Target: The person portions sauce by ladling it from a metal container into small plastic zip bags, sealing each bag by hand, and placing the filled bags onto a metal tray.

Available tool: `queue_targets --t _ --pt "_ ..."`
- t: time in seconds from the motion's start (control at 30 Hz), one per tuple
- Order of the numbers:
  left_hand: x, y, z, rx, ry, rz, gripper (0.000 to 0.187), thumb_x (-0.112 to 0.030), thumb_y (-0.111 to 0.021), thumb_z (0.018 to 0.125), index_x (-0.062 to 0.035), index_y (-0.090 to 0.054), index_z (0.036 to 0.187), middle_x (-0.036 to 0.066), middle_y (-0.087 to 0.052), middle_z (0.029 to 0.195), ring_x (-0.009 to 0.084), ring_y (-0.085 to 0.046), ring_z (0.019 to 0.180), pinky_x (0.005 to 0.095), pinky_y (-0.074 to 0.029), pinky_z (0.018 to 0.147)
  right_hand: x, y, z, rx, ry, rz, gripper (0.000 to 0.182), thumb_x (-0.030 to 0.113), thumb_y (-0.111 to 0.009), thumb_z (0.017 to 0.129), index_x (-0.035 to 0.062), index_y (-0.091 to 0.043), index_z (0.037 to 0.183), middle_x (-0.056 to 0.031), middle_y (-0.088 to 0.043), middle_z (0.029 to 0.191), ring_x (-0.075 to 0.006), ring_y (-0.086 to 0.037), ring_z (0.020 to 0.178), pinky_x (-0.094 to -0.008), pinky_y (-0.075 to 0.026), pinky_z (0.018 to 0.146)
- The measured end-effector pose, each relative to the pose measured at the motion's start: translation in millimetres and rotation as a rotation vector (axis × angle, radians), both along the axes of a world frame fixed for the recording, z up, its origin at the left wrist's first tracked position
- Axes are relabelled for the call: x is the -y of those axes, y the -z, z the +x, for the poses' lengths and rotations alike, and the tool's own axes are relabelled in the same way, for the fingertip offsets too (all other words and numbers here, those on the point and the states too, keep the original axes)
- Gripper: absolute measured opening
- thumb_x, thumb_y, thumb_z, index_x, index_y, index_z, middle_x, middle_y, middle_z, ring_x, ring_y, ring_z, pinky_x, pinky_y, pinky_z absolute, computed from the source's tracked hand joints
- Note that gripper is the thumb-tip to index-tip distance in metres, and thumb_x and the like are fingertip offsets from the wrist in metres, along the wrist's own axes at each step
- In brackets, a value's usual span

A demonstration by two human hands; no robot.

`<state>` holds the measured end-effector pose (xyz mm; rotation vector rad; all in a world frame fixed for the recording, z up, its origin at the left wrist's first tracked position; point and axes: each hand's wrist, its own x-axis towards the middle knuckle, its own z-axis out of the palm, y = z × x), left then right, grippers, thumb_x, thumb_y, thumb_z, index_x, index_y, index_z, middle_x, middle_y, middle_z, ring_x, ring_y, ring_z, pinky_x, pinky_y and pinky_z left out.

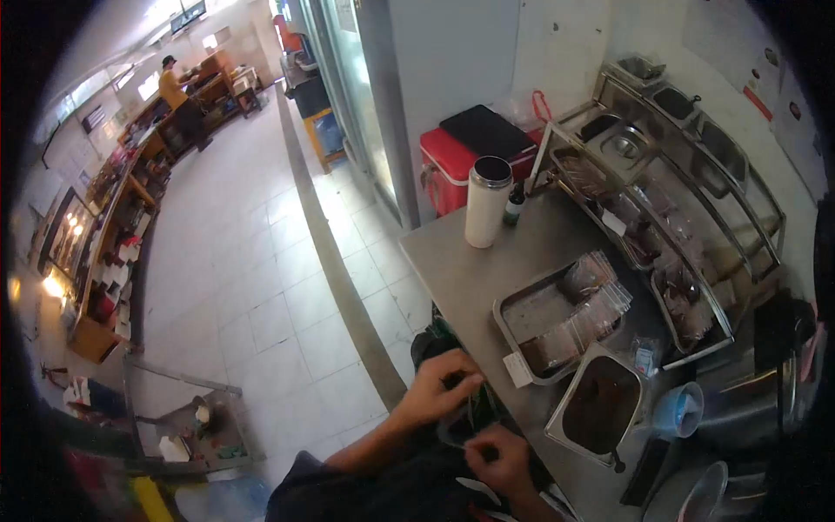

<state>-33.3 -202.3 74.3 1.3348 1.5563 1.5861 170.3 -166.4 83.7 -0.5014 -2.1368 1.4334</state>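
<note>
My left hand (442, 384) is in front of the steel table's near edge, its thumb and fingers curled into a pinch. My right hand (502, 461) is just below it, also pinched closed. Between them is what looks like a small clear plastic bag (465, 426), dim against dark clothing; its contents cannot be made out. Closest on the table is a deep steel pan (642, 383) of dark brown sauce, a handle sticking out of it. Beside that pan, a shallow metal tray (507, 324) contains rows of small filled clear bags (578, 326).
A white tumbler (487, 204) and a dark bottle (515, 207) stand near a red cooler (448, 170). A metal rack (696, 187) with pans lines the wall. A blue cup (677, 411) sits by the sauce. Far off, a person (180, 100) stands at a counter.
</note>
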Motion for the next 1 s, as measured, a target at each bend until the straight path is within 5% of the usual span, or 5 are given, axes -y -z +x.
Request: queue_targets --t 0.17,0.3,0.37,0.5,1.0 --pt "29 40 -25 -0.056 -0.335 -0.198 0.016 -0.013 -0.071 0.086 0.0011 -0.066 0.083 0.009 -0.06 0.075 0.019 -0.058 0.071 0.0315 -0.046 0.067 19 82 -12 0.158 0.038 -0.371 0.013 0.012 -0.072 0.084 0.0021 -0.065 0.086 -0.0099 -0.066 0.077 -0.017 -0.067 0.072 -0.0299 -0.052 0.066" --pt "49 29 -29 -0.062 -0.065 -0.315 0.019 -0.018 -0.075 0.084 -0.0007 -0.067 0.082 0.009 -0.062 0.08 0.0219 -0.06 0.075 0.0336 -0.048 0.069 18 61 -1 0.187 0.126 -0.474 0.012 0.012 -0.073 0.084 0.0022 -0.065 0.083 -0.0092 -0.066 0.076 -0.0159 -0.066 0.069 -0.0293 -0.052 0.065" --pt "39 1 -26 -0.222 0.229 -0.306 0.023 -0.024 -0.079 0.083 -0.0035 -0.068 0.085 0.008 -0.063 0.086 0.0218 -0.061 0.081 0.0339 -0.05 0.073 10 39 5 0.123 0.157 -0.294 0.013 0.012 -0.074 0.084 0.0026 -0.065 0.084 -0.0091 -0.066 0.076 -0.0155 -0.065 0.068 -0.0294 -0.052 0.064" --pt "4 -29 8 -0.227 0.44 -0.042 0.03 -0.027 -0.083 0.076 -0.0046 -0.068 0.088 0.01 -0.062 0.097 0.0281 -0.059 0.095 0.0374 -0.048 0.082 -10 16 18 0.055 0.254 -0.03 0.015 0.012 -0.076 0.082 0.0028 -0.065 0.085 -0.0088 -0.066 0.076 -0.0153 -0.065 0.066 -0.0296 -0.052 0.062" --pt "-8 -33 42 -0.167 0.367 -0.142 0.018 0.0 -0.073 0.075 0.001 -0.064 0.091 0.015 -0.061 0.094 0.0323 -0.061 0.087 0.0375 -0.05 0.074 -23 -14 25 -0.131 0.293 -0.027 0.01 0.007 -0.071 0.084 0.003 -0.062 0.085 -0.0076 -0.063 0.077 -0.0156 -0.059 0.064 -0.0308 -0.047 0.058"
